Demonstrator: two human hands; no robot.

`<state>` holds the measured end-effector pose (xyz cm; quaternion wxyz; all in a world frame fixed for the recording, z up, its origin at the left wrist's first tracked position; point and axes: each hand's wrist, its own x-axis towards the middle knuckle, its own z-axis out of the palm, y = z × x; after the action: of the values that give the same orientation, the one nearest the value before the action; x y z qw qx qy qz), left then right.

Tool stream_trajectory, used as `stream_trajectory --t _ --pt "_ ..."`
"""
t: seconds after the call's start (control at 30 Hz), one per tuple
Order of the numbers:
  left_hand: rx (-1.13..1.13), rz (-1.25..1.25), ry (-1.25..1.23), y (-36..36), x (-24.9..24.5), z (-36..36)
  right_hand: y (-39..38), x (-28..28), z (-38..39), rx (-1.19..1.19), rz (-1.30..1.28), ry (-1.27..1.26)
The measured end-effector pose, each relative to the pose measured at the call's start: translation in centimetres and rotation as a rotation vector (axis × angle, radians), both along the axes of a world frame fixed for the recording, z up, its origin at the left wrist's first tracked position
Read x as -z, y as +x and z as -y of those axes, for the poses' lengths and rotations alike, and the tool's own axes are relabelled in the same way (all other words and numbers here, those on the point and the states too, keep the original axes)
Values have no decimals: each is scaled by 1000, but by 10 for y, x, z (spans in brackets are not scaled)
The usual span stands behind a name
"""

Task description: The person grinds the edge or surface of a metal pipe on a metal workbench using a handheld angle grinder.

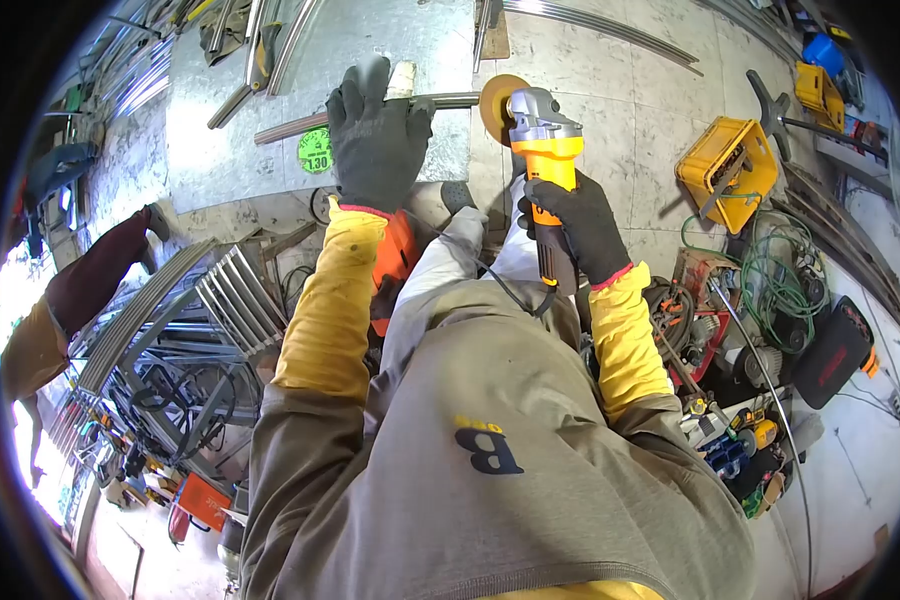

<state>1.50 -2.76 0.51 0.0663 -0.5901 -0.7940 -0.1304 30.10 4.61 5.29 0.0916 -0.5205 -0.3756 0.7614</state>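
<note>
In a dark glove, my right hand [580,222] is wrapped round the body of a yellow and grey angle grinder [550,150]. The grinder's brown disc [500,108] is at the right end of a thin metal bar [454,100]; whether they touch is unclear. My left hand [380,140], also gloved, lies over the bar with its fingers spread, beside a green round sticker [315,150]. Under it is a metal sheet [210,150] on the floor. A white piece [401,80] shows just beyond my left fingers.
A yellow crate [727,172] stands at the right, near a green hose [785,290] and a black case [835,352]. Metal frames [205,350] are stacked at the left, beside another person's leg [100,265]. The grinder's cord [490,275] crosses near my legs.
</note>
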Motion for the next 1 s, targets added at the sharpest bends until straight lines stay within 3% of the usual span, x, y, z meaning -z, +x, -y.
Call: stream_trajectory --t 0.47,0.53,1.0 --pt "-9 -3 9 -21 13 -28 -3 9 16 -89 15 178" --pt "-9 -6 12 -19 11 -24 0 -1 13 -24 -3 16" --pt "-52 4 -21 5 1 0 3 1 -5 43 -88 -122"
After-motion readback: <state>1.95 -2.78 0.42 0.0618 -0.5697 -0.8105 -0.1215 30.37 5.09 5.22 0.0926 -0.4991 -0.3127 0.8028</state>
